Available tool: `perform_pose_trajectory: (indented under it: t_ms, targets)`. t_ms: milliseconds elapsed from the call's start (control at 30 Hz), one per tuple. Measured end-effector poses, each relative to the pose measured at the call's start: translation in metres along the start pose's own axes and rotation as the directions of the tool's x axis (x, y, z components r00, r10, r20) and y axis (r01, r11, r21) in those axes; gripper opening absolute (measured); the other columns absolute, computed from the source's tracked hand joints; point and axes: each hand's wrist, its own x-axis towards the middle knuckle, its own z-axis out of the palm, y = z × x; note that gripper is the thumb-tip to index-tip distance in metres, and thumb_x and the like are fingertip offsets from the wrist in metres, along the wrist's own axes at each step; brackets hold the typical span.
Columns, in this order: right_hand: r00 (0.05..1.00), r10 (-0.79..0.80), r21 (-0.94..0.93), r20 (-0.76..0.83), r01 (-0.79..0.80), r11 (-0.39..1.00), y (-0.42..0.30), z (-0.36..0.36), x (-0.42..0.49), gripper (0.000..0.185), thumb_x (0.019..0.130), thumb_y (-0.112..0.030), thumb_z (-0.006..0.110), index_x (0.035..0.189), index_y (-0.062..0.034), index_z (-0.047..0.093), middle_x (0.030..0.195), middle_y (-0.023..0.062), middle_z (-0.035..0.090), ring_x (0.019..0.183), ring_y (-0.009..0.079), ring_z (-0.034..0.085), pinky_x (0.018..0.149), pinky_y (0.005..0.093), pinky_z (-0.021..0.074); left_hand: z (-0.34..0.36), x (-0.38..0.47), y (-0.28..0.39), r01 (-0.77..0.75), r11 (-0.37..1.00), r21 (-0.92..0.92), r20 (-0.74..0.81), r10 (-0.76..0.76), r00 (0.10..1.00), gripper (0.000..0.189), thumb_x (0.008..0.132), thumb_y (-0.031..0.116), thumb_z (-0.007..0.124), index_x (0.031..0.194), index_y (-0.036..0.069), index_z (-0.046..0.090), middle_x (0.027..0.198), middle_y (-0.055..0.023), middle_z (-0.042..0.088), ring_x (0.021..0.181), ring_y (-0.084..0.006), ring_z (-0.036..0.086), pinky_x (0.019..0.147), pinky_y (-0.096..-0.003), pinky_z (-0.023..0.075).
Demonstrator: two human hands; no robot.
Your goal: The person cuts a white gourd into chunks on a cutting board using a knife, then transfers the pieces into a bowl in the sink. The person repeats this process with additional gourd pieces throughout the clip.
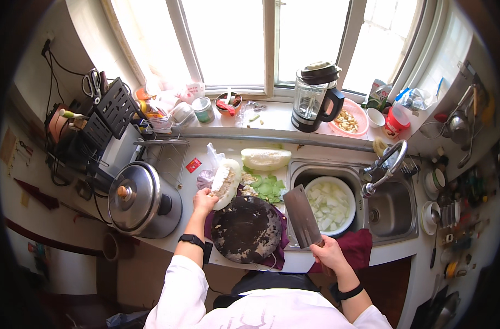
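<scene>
My left hand [205, 201] grips the near end of a long piece of winter melon [227, 181], its seedy core facing up, at the far-left edge of a round dark cutting board [246, 230]. In my right hand [330, 254] is a cleaver [301, 216], held by its handle with the broad blade pointing up and away, between the board and the sink. A few seeds and pale scraps dot the board. Beyond it lie green peelings [269, 188] and seedy pulp [248, 179]. Another melon piece [265, 158] rests behind them.
A white basin [349, 205] of cut melon chunks stands in the left bowl of the sink [392, 234], under a curved faucet [392, 168]. A large lidded steel pot [167, 218] is at left. On the sill are a blender [311, 100] and a pink basket [359, 119].
</scene>
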Motion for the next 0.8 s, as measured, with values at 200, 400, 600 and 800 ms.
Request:
perform_pose_trajectory:
  t_ms: [200,400,600,800]
  targets:
    - [0.986,-0.167,-0.216,0.030,0.169,0.962,-0.039,0.045,0.006,0.019,0.089,-0.015,0.069,0.098,0.0006,0.065,0.063,0.0026,0.061,0.049,0.0086,0.057,0.048,0.0266,0.0461,-0.035,-0.095,0.000,-0.304,0.944,0.127,-0.022,0.309,0.951,0.027,0.066,0.015,0.071,0.091,0.004,0.071,0.095,-0.0173,0.067,0.093,-0.0386,0.064,0.085,-0.0455,0.0520]
    - [0.952,-0.281,-0.444,0.120,0.304,0.843,-0.055,0.077,0.013,0.021,0.086,-0.016,0.071,0.101,-0.0023,0.065,0.065,0.0098,0.064,0.053,0.0210,0.062,0.053,0.0334,0.0478,-0.022,-0.177,-0.002,-0.506,0.858,0.091,-0.061,0.512,0.857,0.013,0.067,-0.005,0.063,0.077,0.004,0.063,0.086,-0.0130,0.061,0.089,-0.0359,0.057,0.081,-0.0433,0.0493]
    - [0.981,-0.146,-0.462,0.130,0.190,0.867,-0.046,0.091,0.015,0.020,0.086,-0.017,0.070,0.094,0.0002,0.062,0.067,0.0143,0.066,0.056,0.0248,0.064,0.056,0.0365,0.0498,-0.016,-0.203,0.022,-0.477,0.841,0.255,-0.032,0.501,0.865,0.056,0.069,-0.006,0.064,0.123,0.010,0.061,0.116,-0.0145,0.056,0.111,-0.0358,0.053,0.097,-0.0454,0.0453]
    - [0.982,-0.130,-0.376,0.140,0.174,0.910,-0.040,0.087,0.008,0.019,0.087,-0.015,0.070,0.090,0.0018,0.061,0.063,0.0098,0.064,0.051,0.0169,0.062,0.051,0.0316,0.0478,0.001,-0.212,0.037,-0.716,0.590,0.373,0.218,0.695,0.685,0.056,0.065,0.007,0.075,0.120,0.010,0.061,0.116,-0.0117,0.060,0.114,-0.0301,0.059,0.089,-0.0419,0.0507]
